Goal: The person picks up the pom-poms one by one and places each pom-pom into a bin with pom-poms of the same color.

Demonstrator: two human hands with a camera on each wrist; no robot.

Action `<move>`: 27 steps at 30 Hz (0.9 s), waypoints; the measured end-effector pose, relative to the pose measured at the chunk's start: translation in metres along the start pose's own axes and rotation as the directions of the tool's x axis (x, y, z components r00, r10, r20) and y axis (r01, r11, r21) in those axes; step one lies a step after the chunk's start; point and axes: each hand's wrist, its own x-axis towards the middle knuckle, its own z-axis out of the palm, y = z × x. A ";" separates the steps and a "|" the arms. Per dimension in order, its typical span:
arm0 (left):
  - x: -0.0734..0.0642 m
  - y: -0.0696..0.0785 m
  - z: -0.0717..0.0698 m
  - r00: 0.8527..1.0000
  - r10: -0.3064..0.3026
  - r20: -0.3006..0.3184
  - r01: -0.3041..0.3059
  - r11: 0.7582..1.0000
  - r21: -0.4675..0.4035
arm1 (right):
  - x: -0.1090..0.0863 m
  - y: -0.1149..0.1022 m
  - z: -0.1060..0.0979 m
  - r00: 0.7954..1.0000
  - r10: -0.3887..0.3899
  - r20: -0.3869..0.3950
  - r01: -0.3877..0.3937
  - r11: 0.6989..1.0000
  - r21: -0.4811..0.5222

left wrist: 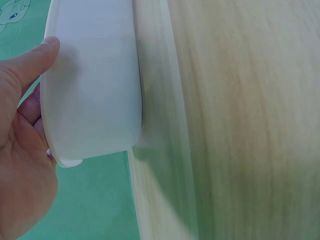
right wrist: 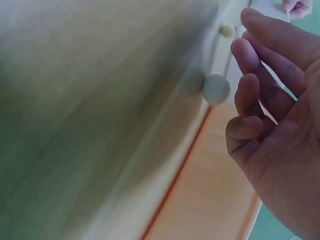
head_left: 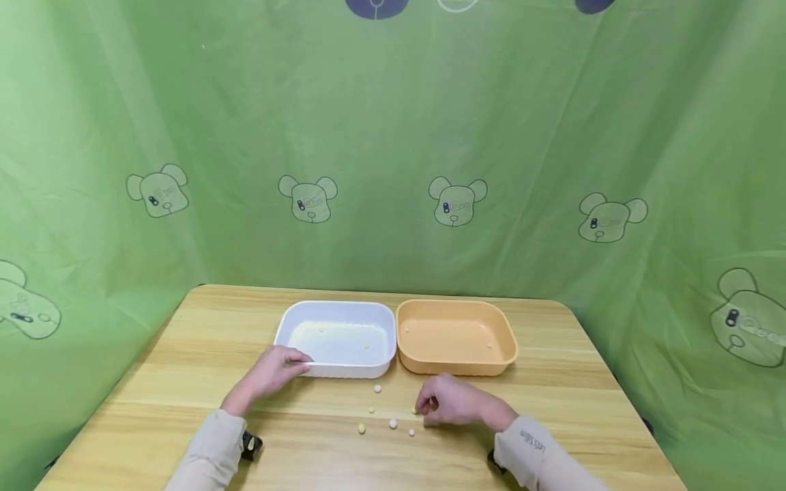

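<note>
Right hand (head_left: 453, 400) curls beside yellow ball (head_left: 414, 411), contact unclear.

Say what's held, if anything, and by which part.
The left grip holds the white basin by its near-left rim; whether the right grip holds anything is unclear.

This looks like a curtained booth or staged work corner rather than a lived-in room. Green cloth (head_left: 381, 123) fills the upper half of the head view and runs down both the left and right edges, walling in three sides. Its folds show it is hanging fabric, printed with outlined bear heads (head_left: 454, 203) across the middle of the frame and purple shapes (head_left: 376, 5) along the top edge. A wood-grain table (head_left: 313, 457) with rounded far corners fills the lower centre. What room lies behind cannot be told.
</note>
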 end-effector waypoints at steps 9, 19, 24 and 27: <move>-0.001 -0.003 0.002 1.000 0.001 -0.003 -0.001 1.000 -0.021 | 0.005 0.001 0.004 1.000 0.003 0.008 -0.002 0.996 -0.089; -0.001 -0.001 0.001 1.000 -0.006 -0.009 0.006 0.999 -0.039 | 0.013 0.001 0.006 1.000 -0.003 -0.016 0.000 0.990 -0.140; 0.000 -0.002 0.001 1.000 0.000 -0.013 0.000 1.000 -0.028 | 0.016 -0.001 0.007 1.000 0.006 -0.012 -0.008 0.988 -0.153; 0.000 -0.002 0.001 1.000 0.003 -0.010 -0.003 1.000 -0.023 | 0.017 -0.001 0.007 1.000 0.005 -0.014 -0.007 0.987 -0.158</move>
